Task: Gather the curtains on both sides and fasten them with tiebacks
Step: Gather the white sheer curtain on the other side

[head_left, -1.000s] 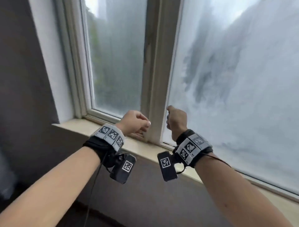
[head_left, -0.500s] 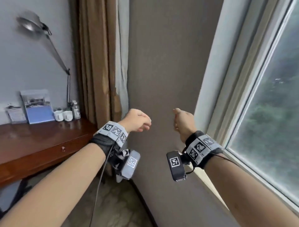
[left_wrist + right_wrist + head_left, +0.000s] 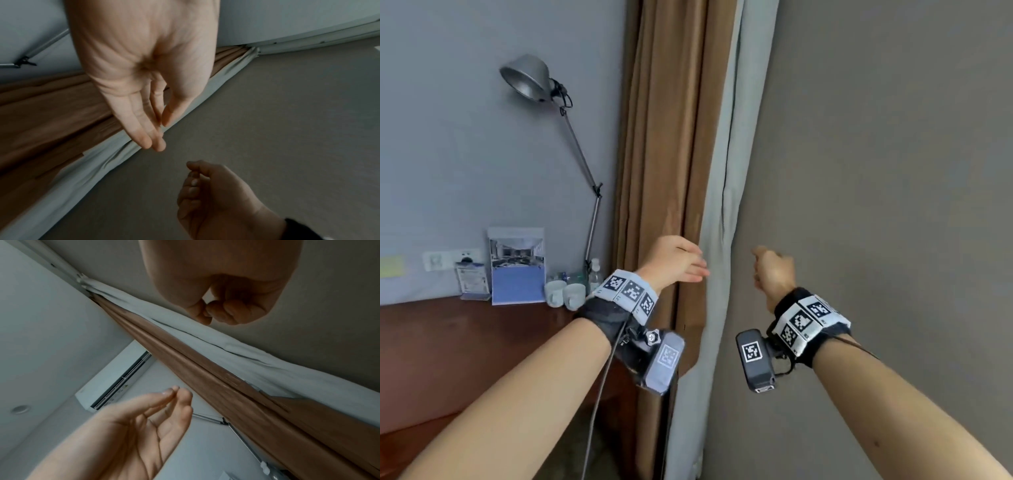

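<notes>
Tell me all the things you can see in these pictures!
brown curtain: one, tan brown, hanging bunched in the corner beside the desk
pale curtain: one, light grey-blue, hanging right of the brown one
desk: one, reddish brown wood, lower left
lamp: one, silver, on a jointed arm above the desk
cups: two, white, at the back of the desk
brochure stand: one, blue and white, against the wall
small bottle: one, clear, by the lamp's foot
air conditioner: one, white, high on the wall
left hand: one, fingers straight, close to the curtains
right hand: one, fingers curled, holding nothing
</notes>
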### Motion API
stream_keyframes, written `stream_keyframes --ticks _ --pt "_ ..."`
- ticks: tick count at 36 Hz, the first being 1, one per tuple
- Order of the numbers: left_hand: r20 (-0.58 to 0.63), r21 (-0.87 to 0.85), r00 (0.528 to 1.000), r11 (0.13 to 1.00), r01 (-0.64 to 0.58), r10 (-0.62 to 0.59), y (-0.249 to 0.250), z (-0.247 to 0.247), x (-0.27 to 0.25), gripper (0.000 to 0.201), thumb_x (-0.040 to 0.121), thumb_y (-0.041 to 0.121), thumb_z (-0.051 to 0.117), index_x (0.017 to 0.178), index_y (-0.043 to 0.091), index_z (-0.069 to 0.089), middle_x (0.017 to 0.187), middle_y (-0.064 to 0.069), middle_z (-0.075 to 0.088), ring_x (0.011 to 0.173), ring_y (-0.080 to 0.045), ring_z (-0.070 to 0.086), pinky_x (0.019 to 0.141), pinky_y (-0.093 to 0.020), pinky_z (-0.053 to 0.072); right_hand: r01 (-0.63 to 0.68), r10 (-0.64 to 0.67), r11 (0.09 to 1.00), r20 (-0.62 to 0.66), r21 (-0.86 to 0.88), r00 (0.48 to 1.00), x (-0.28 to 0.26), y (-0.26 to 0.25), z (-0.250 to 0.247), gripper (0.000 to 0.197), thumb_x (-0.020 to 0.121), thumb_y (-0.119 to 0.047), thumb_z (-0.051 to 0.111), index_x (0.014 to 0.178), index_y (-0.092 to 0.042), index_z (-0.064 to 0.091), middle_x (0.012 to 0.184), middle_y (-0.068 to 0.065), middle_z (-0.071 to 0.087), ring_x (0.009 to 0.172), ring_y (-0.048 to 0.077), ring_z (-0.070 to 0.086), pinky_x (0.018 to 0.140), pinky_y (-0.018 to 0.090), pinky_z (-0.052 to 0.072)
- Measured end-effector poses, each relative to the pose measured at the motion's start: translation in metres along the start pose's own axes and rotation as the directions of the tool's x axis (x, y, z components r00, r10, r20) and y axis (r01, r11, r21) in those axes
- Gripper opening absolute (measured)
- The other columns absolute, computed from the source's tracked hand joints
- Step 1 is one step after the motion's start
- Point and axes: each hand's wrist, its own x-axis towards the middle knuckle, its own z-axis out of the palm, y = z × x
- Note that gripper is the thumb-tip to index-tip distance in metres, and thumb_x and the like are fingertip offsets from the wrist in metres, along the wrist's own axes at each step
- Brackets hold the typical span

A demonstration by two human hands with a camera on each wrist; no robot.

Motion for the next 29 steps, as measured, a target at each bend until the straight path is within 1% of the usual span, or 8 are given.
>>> stream_keyframes --ticks 5,8,12,16,21,23,25,29 --pt "0.103 0.025 0.995 1.0 -0.012 0.009 -0.019 -0.003 0.097 0.026 0.097 -0.009 0.046 0.121 -0.015 0.053 0.112 -0.034 0.061 0.099 -0.039 0.066 0.066 -0.027 0.058 -0.009 0.006 0.997 -0.036 -0.082 0.999 0.084 0.023 0.051 0.016 0.078 -0.021 0.058 0.063 -0.019 0.057 0.059 0.002 0.056 0.06 0.02 0.053 0.063 0.032 0.041" --pt "0.175 -0.002 0.984 1.0 0.001 0.0 -0.027 0.004 0.158 0.029 0.097 -0.009 0.047 0.126 -0.013 0.051 0.12 -0.032 0.059 0.111 -0.041 0.062 0.065 -0.021 0.057 -0.023 0.016 0.991 -0.05 -0.132 0.999 0.136 0.031 0.076 0.014 0.066 -0.031 0.061 0.074 -0.019 0.062 0.079 0.004 0.062 0.078 0.023 0.056 0.081 0.039 0.049" --pt "0.237 0.042 0.971 0.999 -0.02 0.01 -0.03 0.01 0.226 0.023 0.095 -0.002 0.054 0.117 -0.003 0.059 0.107 -0.018 0.061 0.095 -0.023 0.063 0.082 -0.029 0.056 0.017 -0.03 0.97 -0.051 -0.244 0.998 0.186 0.018 0.1 0.025 0.085 -0.025 0.065 0.105 -0.012 0.065 0.095 0.001 0.062 0.092 0.021 0.055 0.089 0.034 0.047" --pt "0.142 0.073 0.99 0.997 -0.036 0.026 -0.041 0.001 0.285 0.044 0.09 0.004 0.059 0.132 0.002 0.049 0.115 -0.012 0.062 0.108 -0.027 0.063 0.099 -0.043 0.051 0.088 -0.088 0.985 0.01 -0.149 0.996 0.228 0.011 0.116 0.059 0.073 -0.028 0.074 0.127 -0.011 0.055 0.115 -0.003 0.067 0.103 0.016 0.064 0.079 0.026 0.049" --pt "-0.067 0.121 0.991 0.987 -0.105 0.114 -0.066 -0.029 0.326 0.045 0.086 0.012 0.065 0.129 0.008 0.051 0.114 -0.003 0.066 0.106 -0.018 0.062 0.099 -0.037 0.049 0.108 -0.098 0.988 0.093 -0.114 0.991 0.248 0.013 0.141 0.079 0.064 -0.035 0.088 0.122 -0.022 0.036 0.109 -0.017 0.059 0.094 -0.001 0.056 0.077 0.018 0.044" --pt "-0.115 0.14 0.984 0.983 -0.116 0.133 -0.072 -0.041 0.334 0.041 0.087 0.017 0.067 0.125 0.01 0.053 0.11 0.002 0.065 0.105 -0.018 0.063 0.099 -0.034 0.049 0.124 -0.111 0.981 0.098 -0.146 0.989 0.255 0.017 0.151 0.088 0.055 -0.04 0.092 0.124 -0.016 0.044 0.111 -0.011 0.065 0.097 0.006 0.064 0.086 0.027 0.052" --pt "-0.155 0.148 0.977 0.981 -0.125 0.148 -0.077 -0.052 0.341 0.033 0.086 0.022 0.069 0.116 0.016 0.055 0.105 0.004 0.066 0.102 -0.017 0.064 0.098 -0.035 0.05 0.138 -0.125 0.981 0.096 -0.139 0.987 0.259 0.024 0.159 0.074 0.057 -0.033 0.092 0.12 -0.012 0.059 0.107 -0.002 0.073 0.095 0.015 0.071 0.088 0.036 0.057" --pt "-0.257 0.199 0.943 0.967 -0.161 0.21 -0.078 -0.072 0.345 0.024 0.086 0.02 0.069 0.106 0.018 0.056 0.089 0.013 0.062 0.097 -0.014 0.063 0.095 -0.032 0.049 0.154 -0.149 0.981 0.056 -0.121 0.987 0.257 0.036 0.167 0.026 0.08 -0.018 0.077 0.104 -0.01 0.068 0.101 0.004 0.073 0.094 0.02 0.071 0.087 0.036 0.057"
